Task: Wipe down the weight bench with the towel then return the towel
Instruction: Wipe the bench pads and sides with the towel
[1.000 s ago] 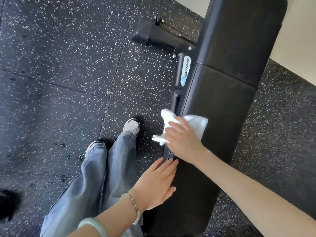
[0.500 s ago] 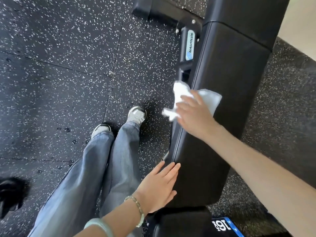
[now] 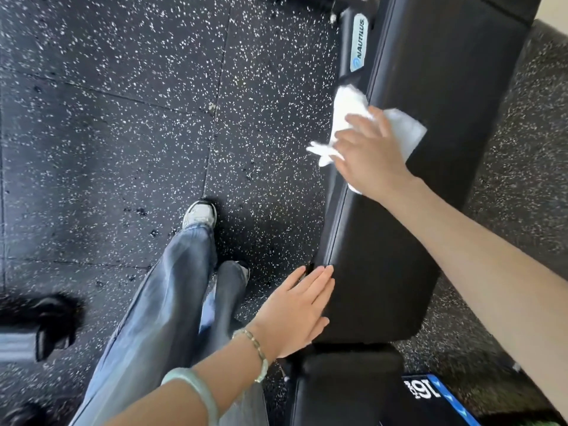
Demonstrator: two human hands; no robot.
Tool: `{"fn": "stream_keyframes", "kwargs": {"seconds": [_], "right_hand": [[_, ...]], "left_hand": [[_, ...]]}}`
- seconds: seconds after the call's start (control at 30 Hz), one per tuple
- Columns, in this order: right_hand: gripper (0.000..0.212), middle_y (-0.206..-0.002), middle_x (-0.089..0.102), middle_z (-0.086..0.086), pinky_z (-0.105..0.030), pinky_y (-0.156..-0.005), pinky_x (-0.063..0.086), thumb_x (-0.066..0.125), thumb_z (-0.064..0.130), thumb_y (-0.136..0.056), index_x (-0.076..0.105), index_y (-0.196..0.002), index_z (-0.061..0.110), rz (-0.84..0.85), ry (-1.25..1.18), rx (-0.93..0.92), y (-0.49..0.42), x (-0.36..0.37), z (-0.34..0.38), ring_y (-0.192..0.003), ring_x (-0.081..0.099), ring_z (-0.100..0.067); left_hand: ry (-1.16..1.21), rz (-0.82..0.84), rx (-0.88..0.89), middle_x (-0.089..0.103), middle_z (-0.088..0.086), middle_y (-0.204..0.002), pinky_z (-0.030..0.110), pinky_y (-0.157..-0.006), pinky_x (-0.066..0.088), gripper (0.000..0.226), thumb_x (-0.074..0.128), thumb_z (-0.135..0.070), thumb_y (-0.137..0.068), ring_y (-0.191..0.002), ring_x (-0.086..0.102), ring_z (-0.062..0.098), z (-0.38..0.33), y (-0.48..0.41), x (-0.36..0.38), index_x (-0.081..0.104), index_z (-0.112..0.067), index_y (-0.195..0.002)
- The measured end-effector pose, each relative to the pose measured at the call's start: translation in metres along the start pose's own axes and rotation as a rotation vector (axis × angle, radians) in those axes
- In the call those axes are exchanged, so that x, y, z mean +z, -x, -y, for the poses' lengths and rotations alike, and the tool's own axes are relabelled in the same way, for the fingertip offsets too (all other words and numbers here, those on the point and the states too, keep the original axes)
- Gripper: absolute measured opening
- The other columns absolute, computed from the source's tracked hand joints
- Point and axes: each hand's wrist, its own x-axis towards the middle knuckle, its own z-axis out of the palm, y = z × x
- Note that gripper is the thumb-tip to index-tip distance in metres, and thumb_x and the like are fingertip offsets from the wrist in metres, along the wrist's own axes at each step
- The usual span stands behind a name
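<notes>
Item under inspection: the white, soft cloth towel point(image 3: 349, 106). It lies on the long black padded vinyl weight bench point(image 3: 436, 87), at the pad's left edge and about midway along the visible length. It sits just below the blue-and-silver maker's label point(image 3: 359, 41) on the frame.

My right hand point(image 3: 368, 152) lies flat on the towel with fingers spread and straight, pressing rather than gripping. My left hand point(image 3: 295, 312) is also flat and holds nothing. Its fingers rest against the pad's near left corner, well apart from the towel.

Handling, as judged: the towel is light and limp and will bunch under a push. A flat palm over its middle gives the best control for wiping. For carrying it back, I would gather the loose folds into the fist. The vinyl looks smooth, so the cloth should slide readily. The bench looks heavy and firm, and I would expect it not to shift.

Orientation: the bench's long axis runs from the bottom of the view away from me, up and slightly right. The towel lies across that axis. One crumpled end hangs over the left side toward the black speckled rubber floor point(image 3: 123, 118), and a flat corner points right onto the pad top.
</notes>
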Motion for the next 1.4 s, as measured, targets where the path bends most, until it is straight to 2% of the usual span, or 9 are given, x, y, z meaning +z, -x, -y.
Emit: {"fn": "stream_keyframes", "kwargs": {"seconds": [0.2, 0.4, 0.5, 0.63, 0.83, 1.0, 1.13, 1.23, 1.4], "right_hand": [[0.013, -0.093, 0.072, -0.003, -0.043, -0.115, -0.004, 0.072, 0.022, -0.075, 0.074, -0.084, 0.013, 0.099, -0.125, -0.179, 0.099, 0.041, 0.082, -0.110, 0.060, -0.028], [0.029, -0.099, 0.070, 0.001, -0.038, -0.113, -0.003, 0.046, 0.026, -0.088, 0.073, -0.090, 0.017, 0.092, 0.043, -0.309, 0.114, 0.053, 0.081, -0.112, 0.056, -0.023], [0.029, -0.118, 0.065, -0.001, -0.039, -0.111, -0.008, 0.050, 0.031, -0.094, 0.070, -0.108, 0.015, -0.016, 0.077, -0.203, 0.083, 0.044, 0.052, -0.128, 0.042, -0.025], [0.027, -0.106, 0.069, -0.003, -0.042, -0.113, -0.002, 0.051, 0.027, -0.093, 0.072, -0.100, 0.011, -0.052, -0.002, -0.060, 0.075, 0.038, 0.061, -0.125, 0.043, -0.027], [0.014, -0.097, 0.072, -0.001, -0.042, -0.114, -0.002, 0.070, 0.025, -0.080, 0.075, -0.087, 0.014, 0.049, -0.140, -0.229, 0.162, 0.080, 0.129, -0.114, 0.057, -0.026], [0.022, -0.108, 0.069, -0.002, -0.042, -0.115, -0.002, 0.059, 0.029, -0.089, 0.073, -0.098, 0.015, 0.036, -0.033, -0.241, 0.145, 0.069, 0.108, -0.123, 0.050, -0.025], [0.031, -0.121, 0.063, 0.003, -0.042, -0.114, -0.003, 0.044, 0.034, -0.098, 0.068, -0.109, 0.017, -0.075, 0.002, -0.022, 0.092, 0.054, 0.076, -0.136, 0.032, -0.020], [0.034, -0.108, 0.068, 0.002, -0.041, -0.113, 0.001, 0.044, 0.036, -0.098, 0.070, -0.102, 0.015, -0.082, -0.070, 0.052, 0.086, 0.053, 0.083, -0.131, 0.037, -0.021], [0.019, -0.094, 0.072, 0.001, -0.040, -0.113, -0.001, 0.064, 0.029, -0.086, 0.074, -0.086, 0.013, -0.023, -0.113, -0.105, 0.166, 0.085, 0.141, -0.117, 0.054, -0.024]], "left_hand": [[-0.030, 0.000, -0.010, 0.042, 0.012, -0.147, 0.043, -0.111, 0.033, 0.063, 0.034, -0.045, -0.091, -0.136, 0.037, 0.024, -0.021, 0.012, 0.017, 0.047, -0.005, -0.139], [-0.016, 0.014, -0.071, 0.039, 0.011, -0.150, 0.042, -0.111, 0.032, 0.064, 0.033, -0.045, -0.090, -0.137, 0.037, 0.022, -0.049, 0.031, 0.037, 0.048, -0.005, -0.139], [-0.010, 0.019, -0.103, 0.036, 0.011, -0.151, 0.042, -0.110, 0.035, 0.065, 0.033, -0.045, -0.091, -0.138, 0.034, 0.022, -0.057, 0.035, 0.041, 0.045, -0.004, -0.140], [-0.011, 0.014, -0.123, 0.036, 0.011, -0.152, 0.042, -0.111, 0.034, 0.065, 0.034, -0.044, -0.092, -0.139, 0.034, 0.021, -0.063, 0.042, 0.048, 0.043, -0.003, -0.141], [-0.023, -0.005, -0.090, 0.042, 0.012, -0.148, 0.041, -0.109, 0.024, 0.063, 0.035, -0.043, -0.091, -0.135, 0.039, 0.023, -0.072, 0.060, 0.063, 0.048, -0.003, -0.138], [0.005, -0.008, -0.104, 0.036, 0.014, -0.151, 0.042, -0.110, 0.023, 0.064, 0.036, -0.043, -0.092, -0.138, 0.035, 0.024, -0.077, 0.062, 0.069, 0.045, -0.001, -0.139], [0.026, -0.031, -0.103, 0.034, 0.012, -0.152, 0.043, -0.111, 0.028, 0.063, 0.034, -0.043, -0.093, -0.139, 0.035, 0.022, -0.076, 0.064, 0.072, 0.043, -0.002, -0.140], [0.036, -0.045, -0.111, 0.036, 0.011, -0.151, 0.043, -0.110, 0.035, 0.062, 0.032, -0.043, -0.094, -0.138, 0.037, 0.022, -0.075, 0.066, 0.074, 0.044, -0.002, -0.140], [0.038, -0.055, -0.083, 0.046, 0.011, -0.144, 0.042, -0.108, 0.026, 0.062, 0.033, -0.043, -0.092, -0.134, 0.043, 0.023, -0.074, 0.071, 0.079, 0.050, -0.002, -0.135]]}}
